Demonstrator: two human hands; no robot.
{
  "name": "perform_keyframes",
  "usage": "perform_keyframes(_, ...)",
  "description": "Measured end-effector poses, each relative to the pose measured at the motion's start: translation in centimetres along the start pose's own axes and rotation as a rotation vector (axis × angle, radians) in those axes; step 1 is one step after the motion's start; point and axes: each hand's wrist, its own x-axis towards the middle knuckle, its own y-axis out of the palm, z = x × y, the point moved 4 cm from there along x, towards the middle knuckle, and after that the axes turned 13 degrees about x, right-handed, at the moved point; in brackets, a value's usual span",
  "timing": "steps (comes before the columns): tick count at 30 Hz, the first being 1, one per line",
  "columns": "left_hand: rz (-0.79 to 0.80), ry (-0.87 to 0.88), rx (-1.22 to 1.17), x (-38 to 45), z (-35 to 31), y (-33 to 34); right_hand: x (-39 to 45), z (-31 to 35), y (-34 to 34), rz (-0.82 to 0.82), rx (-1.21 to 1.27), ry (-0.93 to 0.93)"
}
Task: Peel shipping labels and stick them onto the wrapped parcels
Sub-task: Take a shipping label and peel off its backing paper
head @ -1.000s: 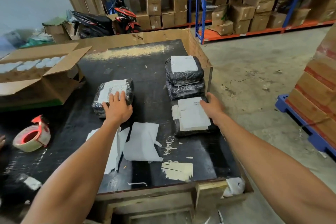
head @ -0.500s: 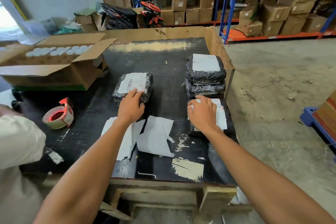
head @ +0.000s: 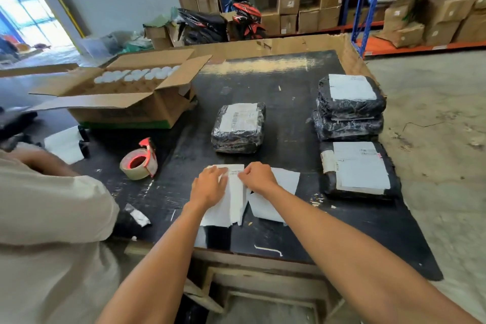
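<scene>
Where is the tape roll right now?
In the head view the tape roll lies on the black table, left of the hands, in front of the open carton.

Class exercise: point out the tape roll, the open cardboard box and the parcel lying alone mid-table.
tape roll (head: 138, 162): head view, on its side wall.
open cardboard box (head: 126, 112): head view, on its front wall.
lone parcel (head: 238, 137): head view, on its black wrapping.

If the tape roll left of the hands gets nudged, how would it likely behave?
The tape roll lies flat on the black table, so it would probably slide rather than roll. The red dispenser piece on its side likely makes it lopsided and could snag. It looks light, with a hollow core, so a light push should shift it.
</scene>
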Motion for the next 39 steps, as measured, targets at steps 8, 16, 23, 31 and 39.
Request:
perform_keyframes(8,-0.056,-0.005,-0.021,-0.2,-0.4,0.4,0.8,-0.7,1.1,-0.133,0.160,0.207)
perform_keyframes(16,-0.104,-0.033,-0.013,-0.2,0.2,1.3,1.2,0.2,-0.5,-0.108,0.019,0.272)
perform_keyframes(23,-0.074,-0.075,0.038,0.6,-0.2,1.6,0.9,0.4,-4.1,-0.228,0.454,0.101)
perform_keyframes(31,-0.027,-0.072,-0.880,1.7,-6.4,-3.5,-1.8,-0.8,-8.5,-0.092,0.745,0.042)
perform_keyframes(39,0.102,-0.078,-1.311,0.9,-12.8,-4.1,-4.0,-2.8,-13.8,-0.193,0.730,-0.157)
